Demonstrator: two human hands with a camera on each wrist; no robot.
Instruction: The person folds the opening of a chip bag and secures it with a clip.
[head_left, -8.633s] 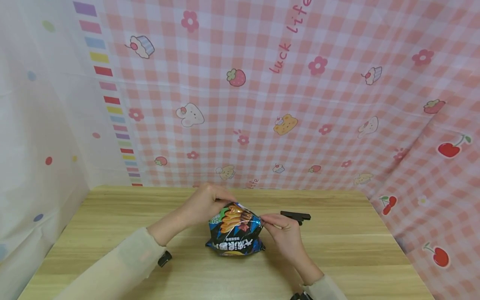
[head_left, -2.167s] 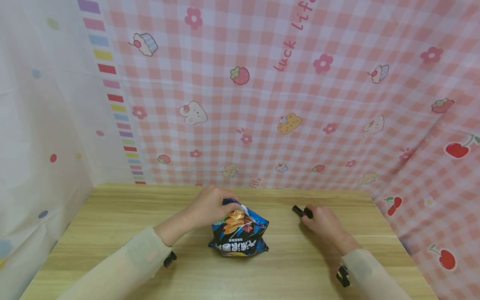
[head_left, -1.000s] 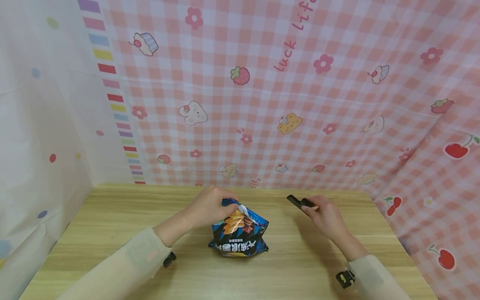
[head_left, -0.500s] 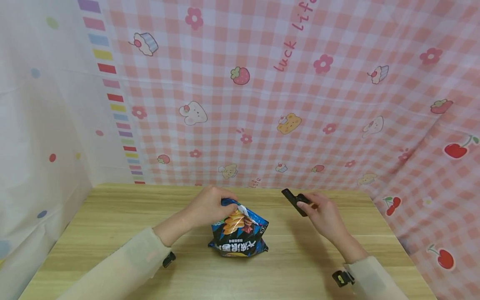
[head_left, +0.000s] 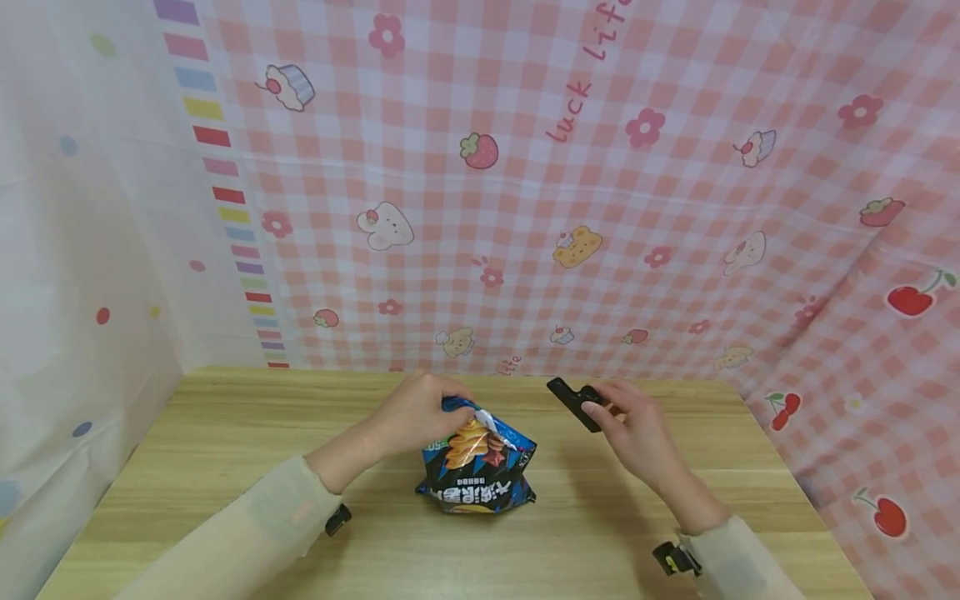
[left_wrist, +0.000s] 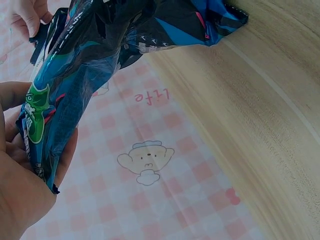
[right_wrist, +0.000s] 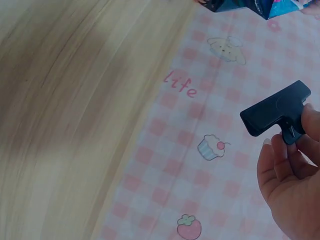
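A blue and black chip bag (head_left: 480, 467) stands on the table in the middle of the head view, its top edge folded at an angle. My left hand (head_left: 416, 417) pinches the upper left corner of the bag between thumb and fingers. To the right of the bag, my right hand (head_left: 637, 429) holds a black bag clip (head_left: 573, 404) up off the table by its handle end. In the right wrist view the long flat bar of the clip (right_wrist: 275, 107) points away from the fingers. Clip and bag are apart.
The wooden table (head_left: 240, 467) carries the bag. A pink checked cloth (head_left: 487, 208) hangs behind the table's back edge, and a white dotted cloth (head_left: 82, 250) is at the left. Small black wrist devices (head_left: 675, 558) sit at both sleeves.
Earlier both hands were on the bag while the clip lay on the table. My right hand then took the clip, lifted it and moved it left toward the bag. My left hand stays put.
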